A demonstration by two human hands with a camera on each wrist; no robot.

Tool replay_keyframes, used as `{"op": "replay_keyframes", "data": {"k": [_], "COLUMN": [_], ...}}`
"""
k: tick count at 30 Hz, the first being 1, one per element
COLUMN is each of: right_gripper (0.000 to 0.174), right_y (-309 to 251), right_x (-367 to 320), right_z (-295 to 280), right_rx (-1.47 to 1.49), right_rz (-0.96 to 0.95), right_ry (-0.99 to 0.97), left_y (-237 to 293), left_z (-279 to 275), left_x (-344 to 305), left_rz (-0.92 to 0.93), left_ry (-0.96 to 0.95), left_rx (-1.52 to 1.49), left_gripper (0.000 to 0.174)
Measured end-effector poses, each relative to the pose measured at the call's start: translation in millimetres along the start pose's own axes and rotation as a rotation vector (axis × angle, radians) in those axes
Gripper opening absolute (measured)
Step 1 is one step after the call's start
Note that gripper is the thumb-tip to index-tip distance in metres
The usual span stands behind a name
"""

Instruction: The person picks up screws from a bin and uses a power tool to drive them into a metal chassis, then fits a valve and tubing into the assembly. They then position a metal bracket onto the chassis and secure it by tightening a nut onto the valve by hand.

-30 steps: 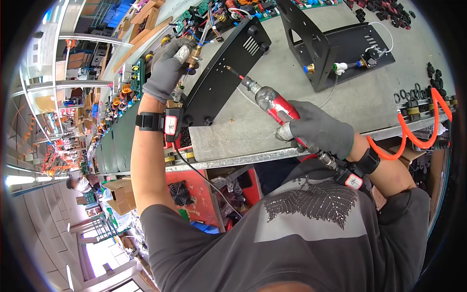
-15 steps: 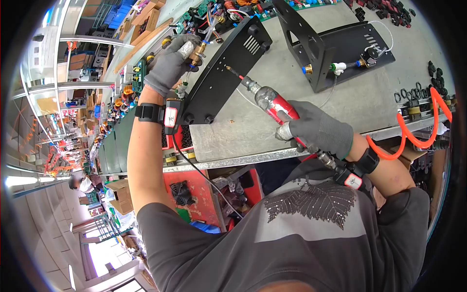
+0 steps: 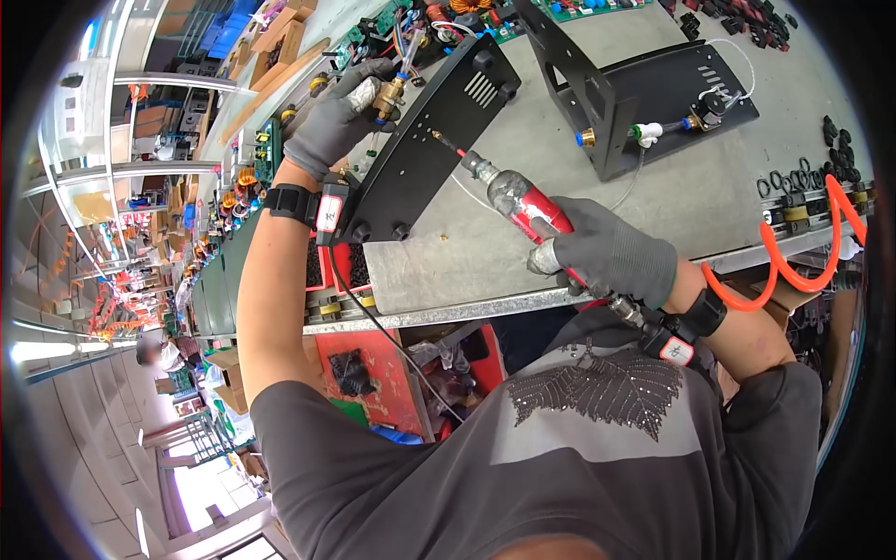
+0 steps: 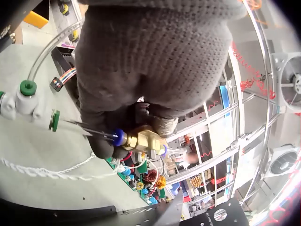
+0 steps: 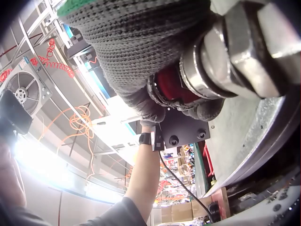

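Observation:
My gloved left hand pinches a brass fitting with blue collars, above the left edge of a black metal panel. In the left wrist view, the brass fitting has clear tubing at its ends, and a white tee connector with green collars lies near it. Gloved too, my right hand grips a red pneumatic screwdriver, its bit pointing up and left over the panel. Round feet and vent slots show on the panel. The right wrist view shows the screwdriver's metal hose coupling up close.
A second black metal frame stands at the back right, carrying a white connector and tubing. An orange coiled hose hangs at the right. Circuit boards, wires and black rings lie around the metal bench.
My left hand has shifted slightly up and right, and the brass fitting has risen with it. My right hand and the screwdriver have barely moved.

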State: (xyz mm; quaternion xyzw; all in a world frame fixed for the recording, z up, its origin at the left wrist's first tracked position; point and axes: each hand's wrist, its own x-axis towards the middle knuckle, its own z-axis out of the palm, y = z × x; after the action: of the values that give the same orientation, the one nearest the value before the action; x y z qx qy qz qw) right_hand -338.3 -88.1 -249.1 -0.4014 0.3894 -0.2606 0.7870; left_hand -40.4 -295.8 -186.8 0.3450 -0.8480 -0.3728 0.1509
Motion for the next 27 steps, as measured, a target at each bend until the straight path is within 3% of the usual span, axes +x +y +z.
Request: {"op": "replay_keyframes", "data": {"k": [5, 6, 8, 9, 13, 15, 20, 22, 23, 24, 27], "right_gripper": [0.049, 0.050, 0.049, 0.049, 0.049, 0.050, 0.050, 0.050, 0.049, 0.049, 0.048], "right_y": [-3.2, -4.0, -1.5, -0.6, -5.8, -5.9, -9.7, -10.2, -9.7, -9.2, -8.4], "right_x": [0.0, -0.6, -0.6, -0.5, 0.1, 0.5, -1.0, 0.6, 1.8, 2.8, 3.7], "right_z": [-1.0, -1.4, -3.4, -4.2, -3.3, -1.5, 1.2, 2.0, 2.4, 2.9, 3.1], "right_rx": [-0.012, -0.029, -0.021, -0.019, -0.087, -0.082, -0.060, -0.064, -0.076, -0.088, -0.048], "right_rz": [0.001, 0.010, -0.010, -0.029, 0.041, 0.026, 0.028, 0.042, 0.050, 0.058, 0.057], "right_ry": [0.022, 0.036, 0.028, 0.014, -0.011, -0.015, -0.014, -0.015, -0.004, 0.008, -0.003], "left_y": [3.6, 5.5, 9.5, 13.8, 9.7, 8.9, 6.9, 7.7, 8.5, 9.8, 16.8], "left_z": [8.4, 9.8, 14.1, 16.8, 19.1, 21.3, 20.1, 21.9, 25.8, 28.9, 31.2], "left_x": [5.6, 4.4, 0.2, -0.3, -2.7, -4.1, -8.1, -8.7, -8.2, -8.4, -9.6], "left_rz": [0.024, 0.105, 0.268, 0.255, 0.333, 0.151, 0.196, 0.168, -0.032, -0.232, -0.311], "left_ry": [-0.131, -0.108, -0.057, -0.057, -0.031, 0.019, -0.005, -0.034, 0.029, 0.091, 0.084], "left_rx": [0.040, 0.248, 0.660, 0.584, 0.625, 0.413, 0.462, 0.445, 0.098, -0.250, -0.455], "left_gripper": [0.046, 0.044, 0.059, 0.063, 0.047, 0.032, 0.030, 0.038, 0.034, 0.041, 0.045]}}
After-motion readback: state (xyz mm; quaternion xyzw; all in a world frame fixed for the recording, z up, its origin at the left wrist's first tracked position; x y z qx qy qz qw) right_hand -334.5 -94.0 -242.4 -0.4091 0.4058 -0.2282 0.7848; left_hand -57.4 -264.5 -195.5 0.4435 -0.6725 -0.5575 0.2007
